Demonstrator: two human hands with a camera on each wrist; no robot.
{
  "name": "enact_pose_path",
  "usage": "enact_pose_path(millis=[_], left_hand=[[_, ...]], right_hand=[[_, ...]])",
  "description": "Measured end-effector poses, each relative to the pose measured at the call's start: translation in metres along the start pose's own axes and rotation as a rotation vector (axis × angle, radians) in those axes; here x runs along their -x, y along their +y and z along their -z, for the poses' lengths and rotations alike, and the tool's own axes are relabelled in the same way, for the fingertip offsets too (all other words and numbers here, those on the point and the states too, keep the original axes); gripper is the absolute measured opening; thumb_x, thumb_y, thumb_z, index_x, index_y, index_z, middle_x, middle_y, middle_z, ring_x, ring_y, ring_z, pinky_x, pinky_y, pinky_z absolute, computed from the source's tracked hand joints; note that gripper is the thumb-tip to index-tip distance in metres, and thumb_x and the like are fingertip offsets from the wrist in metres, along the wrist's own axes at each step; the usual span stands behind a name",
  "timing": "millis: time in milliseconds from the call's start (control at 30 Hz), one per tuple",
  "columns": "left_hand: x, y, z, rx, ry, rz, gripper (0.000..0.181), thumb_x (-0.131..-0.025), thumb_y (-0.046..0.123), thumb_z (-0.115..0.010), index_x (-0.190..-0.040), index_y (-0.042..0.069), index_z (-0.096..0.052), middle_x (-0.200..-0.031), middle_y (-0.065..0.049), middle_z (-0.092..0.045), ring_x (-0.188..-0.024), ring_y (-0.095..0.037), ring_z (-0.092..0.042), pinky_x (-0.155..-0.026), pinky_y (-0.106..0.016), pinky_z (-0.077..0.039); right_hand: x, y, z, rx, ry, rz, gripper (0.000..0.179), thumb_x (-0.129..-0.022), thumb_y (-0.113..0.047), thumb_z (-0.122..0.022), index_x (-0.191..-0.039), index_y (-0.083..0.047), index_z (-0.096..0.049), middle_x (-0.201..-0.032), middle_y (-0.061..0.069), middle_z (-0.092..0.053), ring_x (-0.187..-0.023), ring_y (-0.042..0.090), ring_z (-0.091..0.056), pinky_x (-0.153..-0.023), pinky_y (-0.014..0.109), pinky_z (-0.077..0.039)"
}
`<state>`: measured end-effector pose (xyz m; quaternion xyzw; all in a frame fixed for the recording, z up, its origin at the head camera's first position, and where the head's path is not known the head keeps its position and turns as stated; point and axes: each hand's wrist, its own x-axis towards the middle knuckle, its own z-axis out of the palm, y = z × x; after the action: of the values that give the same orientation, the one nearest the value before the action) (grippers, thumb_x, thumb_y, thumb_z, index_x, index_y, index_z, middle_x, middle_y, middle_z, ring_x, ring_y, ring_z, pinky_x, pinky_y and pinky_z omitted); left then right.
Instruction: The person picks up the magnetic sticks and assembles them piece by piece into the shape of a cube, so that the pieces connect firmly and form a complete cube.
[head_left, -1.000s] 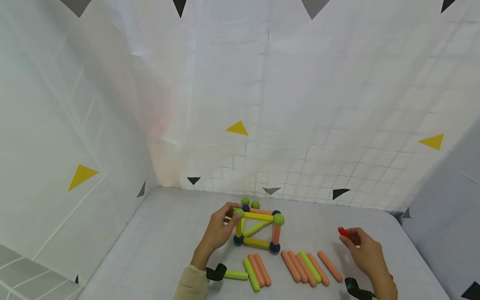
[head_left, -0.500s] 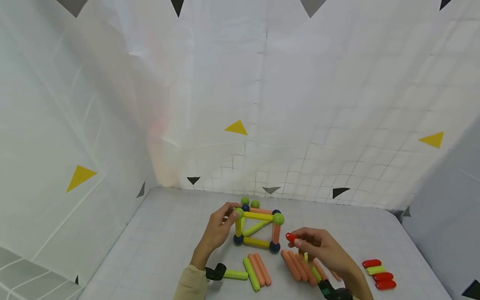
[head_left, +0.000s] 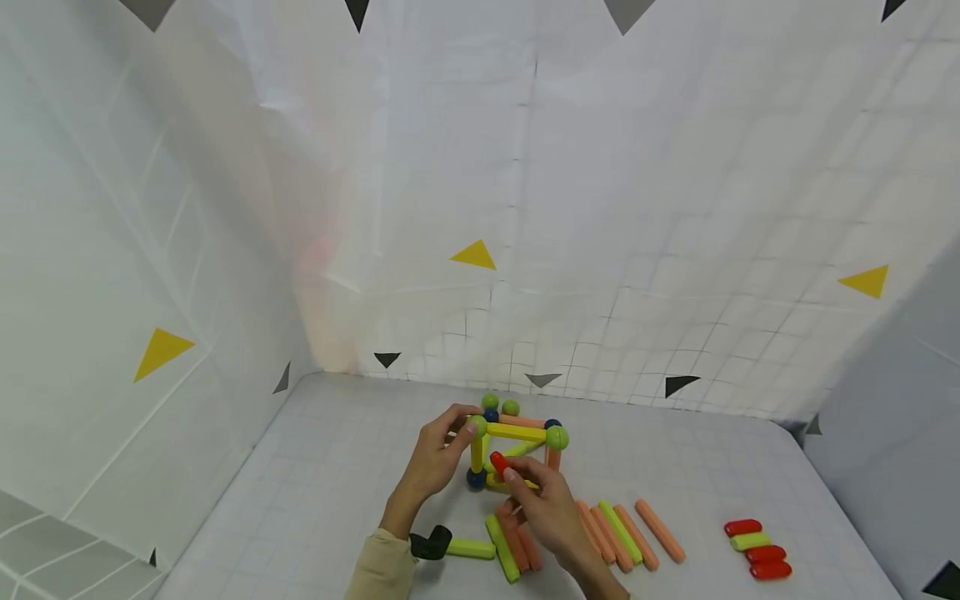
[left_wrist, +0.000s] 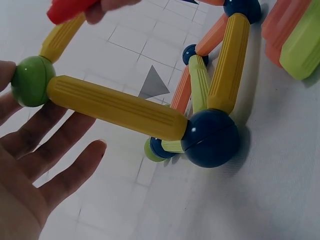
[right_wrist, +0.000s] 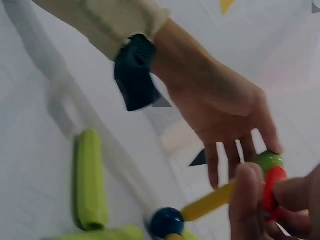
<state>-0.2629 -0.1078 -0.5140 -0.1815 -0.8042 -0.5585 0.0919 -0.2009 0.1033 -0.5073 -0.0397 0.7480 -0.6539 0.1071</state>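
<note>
A frame of ribbed magnetic rods and balls stands on the table, with yellow rods (head_left: pixel 516 432), navy balls (head_left: pixel 476 479) and a green ball (head_left: pixel 557 437) at its upper right corner. My left hand (head_left: pixel 435 454) pinches the green ball (left_wrist: pixel 32 81) at the near upper left corner; a yellow rod (left_wrist: pixel 117 106) runs down from it to a navy ball (left_wrist: pixel 210 138). In front of the frame my right hand (head_left: pixel 551 510) pinches a short red rod (head_left: pixel 498 462) between thumb and fingers, hiding the lower right corner. The red rod (right_wrist: pixel 272 192) appears close to the green ball (right_wrist: pixel 270 160) in the right wrist view.
Orange and light green rods (head_left: pixel 621 533) lie in a row at the front, and a second group (head_left: pixel 504 547) sits under my right hand. Short red and green pieces (head_left: pixel 767 553) lie at the right. Two loose-looking green balls (head_left: pixel 511 408) are behind the frame.
My right hand has carried the red rod from the right side leftward to the front of the frame. My left hand keeps its pinch on the green ball.
</note>
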Motion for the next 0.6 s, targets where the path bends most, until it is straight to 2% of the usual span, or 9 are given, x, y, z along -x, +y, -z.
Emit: enact_pose_path(millis=[133,400,600], left_hand=[[0.000,0.000,0.001,-0.009,0.001,-0.001,0.023,-0.111,0.033,-0.056,-0.129,0.026,-0.069,-0.110,0.003,-0.074,-0.103,-0.017,-0.069,-0.091,-0.037,-0.055],[0.000,0.000,0.001,-0.001,-0.007,0.003,0.023,-0.111,0.031,-0.057,-0.129,0.025,-0.069,-0.111,0.003,-0.074,-0.103,-0.017,-0.068,-0.090,-0.036,-0.055],[0.000,0.001,0.000,0.002,-0.005,0.004,0.024,-0.112,0.032,-0.055,-0.130,0.025,-0.069,-0.120,0.000,-0.075,-0.105,-0.019,-0.069,-0.091,-0.038,-0.055]], right_hand=[[-0.005,0.004,-0.011,-0.027,0.095,0.013,0.040,-0.109,-0.027,-0.061,-0.142,-0.004,-0.063,-0.124,0.021,-0.069,-0.073,0.022,-0.069,-0.063,0.033,-0.061],[-0.016,0.005,-0.022,-0.109,0.148,0.039,0.038,-0.107,-0.028,-0.065,-0.139,-0.007,-0.066,-0.125,0.020,-0.068,-0.070,0.019,-0.068,-0.062,0.028,-0.060],[-0.021,0.006,-0.028,-0.088,0.193,0.049,0.036,-0.107,-0.032,-0.064,-0.138,-0.013,-0.068,-0.124,0.016,-0.068,-0.070,0.020,-0.068,-0.059,0.029,-0.058]])
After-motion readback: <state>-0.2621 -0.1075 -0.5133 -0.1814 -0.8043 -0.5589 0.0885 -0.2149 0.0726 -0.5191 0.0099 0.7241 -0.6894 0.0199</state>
